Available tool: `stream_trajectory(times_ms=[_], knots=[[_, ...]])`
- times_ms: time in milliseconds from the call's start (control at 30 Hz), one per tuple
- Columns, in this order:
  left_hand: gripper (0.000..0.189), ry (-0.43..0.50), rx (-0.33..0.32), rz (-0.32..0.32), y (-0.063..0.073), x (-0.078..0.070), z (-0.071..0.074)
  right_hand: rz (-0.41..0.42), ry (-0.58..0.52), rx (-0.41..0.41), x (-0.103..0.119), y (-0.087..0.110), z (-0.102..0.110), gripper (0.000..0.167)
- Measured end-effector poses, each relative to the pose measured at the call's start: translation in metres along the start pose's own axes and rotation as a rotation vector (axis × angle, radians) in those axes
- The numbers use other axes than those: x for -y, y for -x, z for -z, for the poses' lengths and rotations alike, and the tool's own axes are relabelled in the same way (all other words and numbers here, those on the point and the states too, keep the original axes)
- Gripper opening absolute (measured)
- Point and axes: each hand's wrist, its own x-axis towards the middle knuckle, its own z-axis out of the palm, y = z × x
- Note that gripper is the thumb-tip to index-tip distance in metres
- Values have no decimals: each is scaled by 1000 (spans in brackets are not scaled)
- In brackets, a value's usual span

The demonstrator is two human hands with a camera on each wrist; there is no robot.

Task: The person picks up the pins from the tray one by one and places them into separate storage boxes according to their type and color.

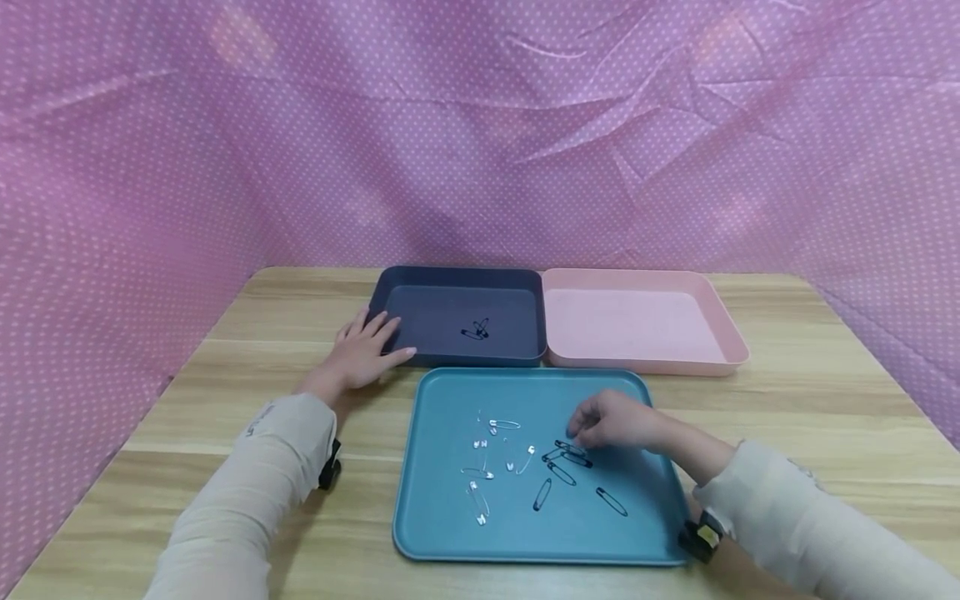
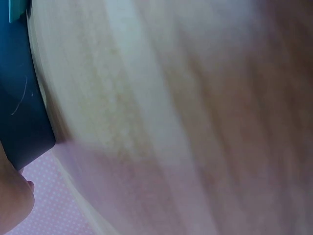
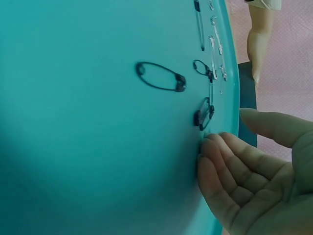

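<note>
Black safety pins lie on the right half of a teal tray, several of them in a loose cluster. Silver safety pins are scattered over its left half. My right hand is over the tray just beside the black cluster. In the right wrist view its fingers bend loosely, the thumb stands apart, and nothing shows between them. With fingers spread, my left hand rests at the near left corner of a dark blue tray. A few black safety pins lie inside that tray.
A pink tray stands right of the dark blue one, against its side. Both are behind the teal tray on a wooden table. Pink dotted cloth hangs around the back and sides.
</note>
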Motion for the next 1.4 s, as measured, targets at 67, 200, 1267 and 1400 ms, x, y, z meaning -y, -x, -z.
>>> stream_trajectory(times_ms=[67,200,1267,1400], knots=[[79,7,-1,0,0,0,0,3,20,-4,-1,0,-2,15],[79,15,-10,-3,1,1,0,-9,65,-29,-1,-1,-6,11],[80,15,7,4,0,1,0,-51,236,-93,5,-7,-15,12],[81,13,7,2,-1,1,-1,-27,257,-101,3,-6,-14,14]])
